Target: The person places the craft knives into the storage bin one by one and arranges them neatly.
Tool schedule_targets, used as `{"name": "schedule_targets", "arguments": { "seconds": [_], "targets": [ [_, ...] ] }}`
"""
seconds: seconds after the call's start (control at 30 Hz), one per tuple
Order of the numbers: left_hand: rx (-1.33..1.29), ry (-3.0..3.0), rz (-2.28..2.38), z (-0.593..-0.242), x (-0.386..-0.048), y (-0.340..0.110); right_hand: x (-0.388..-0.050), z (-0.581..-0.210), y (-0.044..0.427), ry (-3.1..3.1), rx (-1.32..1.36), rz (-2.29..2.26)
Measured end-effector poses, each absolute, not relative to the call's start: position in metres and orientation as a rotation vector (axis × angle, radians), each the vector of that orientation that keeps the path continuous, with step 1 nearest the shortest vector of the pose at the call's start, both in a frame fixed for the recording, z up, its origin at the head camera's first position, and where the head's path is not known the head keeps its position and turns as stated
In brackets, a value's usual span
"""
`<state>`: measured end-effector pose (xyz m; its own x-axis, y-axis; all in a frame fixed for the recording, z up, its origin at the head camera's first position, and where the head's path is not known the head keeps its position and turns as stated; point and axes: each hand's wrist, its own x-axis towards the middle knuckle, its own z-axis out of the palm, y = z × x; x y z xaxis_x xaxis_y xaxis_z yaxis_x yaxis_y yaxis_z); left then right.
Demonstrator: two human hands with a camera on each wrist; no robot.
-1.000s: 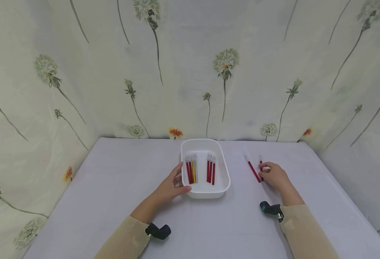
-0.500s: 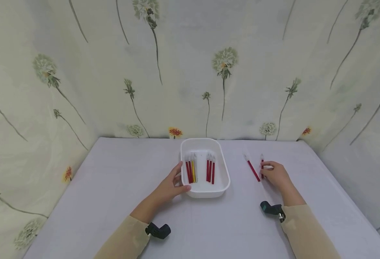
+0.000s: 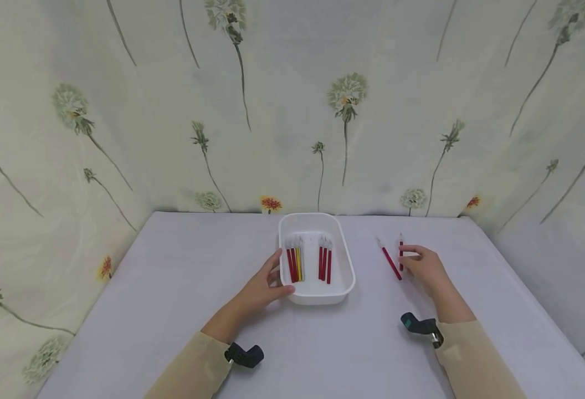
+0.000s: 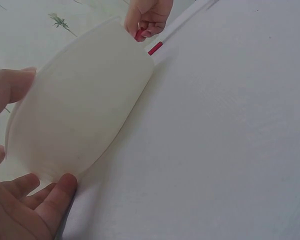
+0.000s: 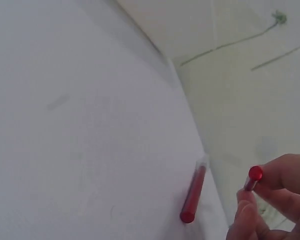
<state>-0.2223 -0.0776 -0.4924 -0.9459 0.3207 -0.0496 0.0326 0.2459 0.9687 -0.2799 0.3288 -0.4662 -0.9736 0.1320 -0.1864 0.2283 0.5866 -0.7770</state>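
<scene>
My left hand (image 3: 260, 285) holds the near left corner of a white plastic tray (image 3: 344, 288), thumb at the front rim and fingers against the left wall. In the left wrist view the tray's outer wall (image 4: 85, 100) fills the space between thumb and fingers. Well to the right, my right hand (image 3: 424, 269) pinches a red pen (image 3: 401, 249) with a clear cap between thumb and fingers, the cap pointing away. Its red end (image 5: 255, 173) faces the right wrist camera. Another red pen (image 3: 392, 264) lies slanted on the table just left of that hand.
Inside the tray, a left group holds red pens (image 3: 291, 266), a yellow pen (image 3: 298, 265) and a whitish pen (image 3: 302, 266). Three red pens (image 3: 324, 265) form the right group. A white cloth covers the table (image 3: 198, 255), with a flower-printed curtain (image 3: 282, 111) behind it.
The right hand has shifted slightly up and away with its pinched red pen, whose lower end now shows below the fingers. The left hand and tray have stayed put.
</scene>
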Motion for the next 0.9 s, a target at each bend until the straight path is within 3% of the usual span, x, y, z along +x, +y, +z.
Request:
{"name": "schedule_targets", "arguments": {
  "seconds": [0.9],
  "targets": [
    [0.321,2.292,1.756,-0.491,-0.223,-0.077,-0.256,-0.407,0.270,2.598,0.054,-1.568]
  ]
}}
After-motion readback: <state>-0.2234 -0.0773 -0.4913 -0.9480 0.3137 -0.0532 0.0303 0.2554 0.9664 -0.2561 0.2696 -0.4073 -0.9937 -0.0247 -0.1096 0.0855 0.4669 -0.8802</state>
